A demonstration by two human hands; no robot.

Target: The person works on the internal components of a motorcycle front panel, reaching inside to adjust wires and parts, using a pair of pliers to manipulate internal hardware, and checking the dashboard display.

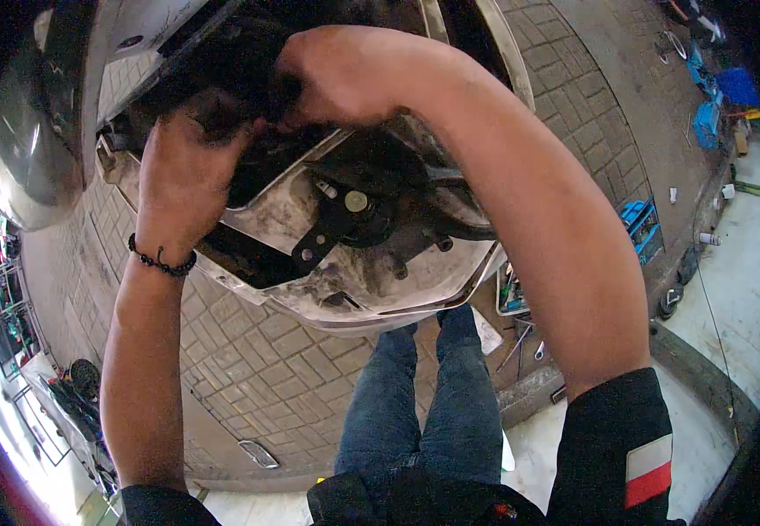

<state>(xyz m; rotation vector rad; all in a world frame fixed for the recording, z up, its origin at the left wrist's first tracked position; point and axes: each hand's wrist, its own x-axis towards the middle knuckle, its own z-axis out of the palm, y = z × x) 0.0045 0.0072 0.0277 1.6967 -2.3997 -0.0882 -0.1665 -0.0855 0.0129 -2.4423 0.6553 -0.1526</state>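
Note:
Both of my hands reach into the dark hollow of a dirty white vehicle body panel point(288, 215). My left hand point(187, 167), with a dark beaded bracelet point(162, 261) at the wrist, is at the hollow's left side; its fingertips blur into shadow. Opposite it, my right hand point(331, 83) curls closed, fingers and thumb together at a dark part I cannot make out. The two hands are close but apart. Below them sits a round black part point(375, 215) with a brass-coloured bolt head point(356, 202), joined to a black metal bracket point(311, 248).
A large glossy rounded surface point(33, 131) stands at the far left. Brick paving point(266, 368) surrounds my legs point(419, 386). On the right are a tool tray point(511, 294), a blue rack point(639, 226) and blue containers point(707, 123). A small oval object point(259, 453) lies on the paving.

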